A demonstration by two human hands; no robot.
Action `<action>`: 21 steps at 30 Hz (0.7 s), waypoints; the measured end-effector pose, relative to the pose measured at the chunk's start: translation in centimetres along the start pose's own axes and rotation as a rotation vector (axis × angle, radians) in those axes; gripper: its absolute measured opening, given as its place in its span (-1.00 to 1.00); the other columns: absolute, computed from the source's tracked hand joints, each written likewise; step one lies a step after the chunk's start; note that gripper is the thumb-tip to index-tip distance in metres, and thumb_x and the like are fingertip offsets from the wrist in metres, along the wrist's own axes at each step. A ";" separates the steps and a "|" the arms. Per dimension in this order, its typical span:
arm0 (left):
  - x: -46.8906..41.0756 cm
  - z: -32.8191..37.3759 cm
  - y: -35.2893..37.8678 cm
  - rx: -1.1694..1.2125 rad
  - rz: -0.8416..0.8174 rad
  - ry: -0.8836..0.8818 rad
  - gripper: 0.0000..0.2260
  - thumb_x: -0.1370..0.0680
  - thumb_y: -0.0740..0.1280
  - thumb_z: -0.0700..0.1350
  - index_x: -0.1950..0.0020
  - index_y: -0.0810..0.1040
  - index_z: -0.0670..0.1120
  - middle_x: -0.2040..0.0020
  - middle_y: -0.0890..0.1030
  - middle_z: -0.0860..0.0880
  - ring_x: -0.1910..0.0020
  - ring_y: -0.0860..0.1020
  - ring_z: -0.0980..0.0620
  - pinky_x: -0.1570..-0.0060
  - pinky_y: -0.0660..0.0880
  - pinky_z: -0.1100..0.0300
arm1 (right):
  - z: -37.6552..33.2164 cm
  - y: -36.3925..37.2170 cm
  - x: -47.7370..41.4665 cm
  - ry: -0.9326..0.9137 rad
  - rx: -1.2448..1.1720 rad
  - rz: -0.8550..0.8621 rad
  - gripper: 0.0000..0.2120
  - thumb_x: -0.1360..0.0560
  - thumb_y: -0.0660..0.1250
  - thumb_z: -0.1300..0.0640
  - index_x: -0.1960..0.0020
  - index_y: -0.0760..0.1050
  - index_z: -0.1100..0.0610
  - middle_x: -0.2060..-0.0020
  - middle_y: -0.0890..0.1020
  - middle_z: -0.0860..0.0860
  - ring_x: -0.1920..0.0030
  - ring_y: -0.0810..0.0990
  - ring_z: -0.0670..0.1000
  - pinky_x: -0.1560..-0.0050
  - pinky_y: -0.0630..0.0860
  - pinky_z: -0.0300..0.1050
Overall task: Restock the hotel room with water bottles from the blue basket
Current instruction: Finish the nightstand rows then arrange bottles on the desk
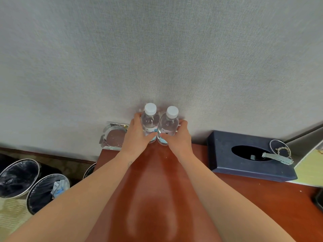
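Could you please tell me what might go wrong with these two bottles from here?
The left hand holds the left bottle right beside the glass ashtray at the desk corner; pulling back carelessly might knock it off. The right bottle, in the right hand, seems to touch the left one, so an uneven release could topple both.

A hotel room, plainly. Its polished red-brown desk (244, 198) bears a square glass ashtray (114, 136) and navy tissue box (225, 161).
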State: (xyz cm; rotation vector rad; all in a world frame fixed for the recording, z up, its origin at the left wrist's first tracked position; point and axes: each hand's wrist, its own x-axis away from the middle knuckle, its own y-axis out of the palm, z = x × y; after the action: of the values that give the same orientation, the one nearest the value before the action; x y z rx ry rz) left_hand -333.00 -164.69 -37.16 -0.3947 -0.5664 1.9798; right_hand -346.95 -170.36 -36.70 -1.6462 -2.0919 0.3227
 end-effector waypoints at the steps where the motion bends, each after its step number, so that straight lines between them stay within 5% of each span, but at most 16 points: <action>1: 0.0 0.0 0.0 -0.006 0.001 -0.008 -0.34 -0.42 0.55 -0.02 -0.39 0.27 -0.07 -0.29 0.50 -0.08 -0.24 0.51 -0.08 -0.17 0.51 -0.12 | 0.0 0.0 0.0 0.002 0.001 0.000 -0.42 -0.37 0.55 0.08 -0.21 0.26 0.07 -0.17 0.52 0.07 -0.13 0.54 0.08 -0.07 0.52 -0.03; 10: 0.0 0.9 -0.4 -0.041 0.004 -0.031 -0.25 -0.36 0.56 0.09 -0.40 0.25 -0.09 -0.31 0.45 -0.10 -0.23 0.52 -0.10 -0.14 0.52 -0.13 | -0.3 -0.1 0.1 0.001 0.015 -0.011 -0.34 -0.35 0.58 0.03 -0.27 0.26 0.12 -0.20 0.52 0.09 -0.16 0.55 0.11 -0.07 0.52 -0.01; 16: 0.5 1.5 -1.5 -0.123 0.053 -0.036 -0.22 -0.37 0.52 0.20 -0.43 0.22 -0.05 -0.34 0.42 -0.07 -0.23 0.52 -0.07 -0.11 0.53 -0.09 | -1.2 -1.1 0.7 -0.005 -0.065 -0.019 -0.26 -0.35 0.58 0.00 -0.36 0.24 0.09 -0.25 0.49 0.07 -0.12 0.51 0.00 0.20 0.36 -0.36; 21: 1.8 2.6 -2.8 -0.127 0.105 -0.040 -0.18 -0.35 0.51 0.24 -0.45 0.18 0.00 -0.36 0.40 -0.04 -0.23 0.49 -0.03 -0.13 0.52 -0.05 | -2.6 -2.5 1.9 -0.044 -0.080 0.000 -0.21 -0.36 0.57 -0.01 -0.42 0.20 0.06 -0.30 0.45 0.06 -0.27 0.48 0.03 -0.07 0.37 -0.20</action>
State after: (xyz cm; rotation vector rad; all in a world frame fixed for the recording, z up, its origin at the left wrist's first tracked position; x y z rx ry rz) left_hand -333.03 -162.59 -33.48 -0.4726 -0.7112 2.0623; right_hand -348.16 -169.45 -32.96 -1.6995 -2.1631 0.2816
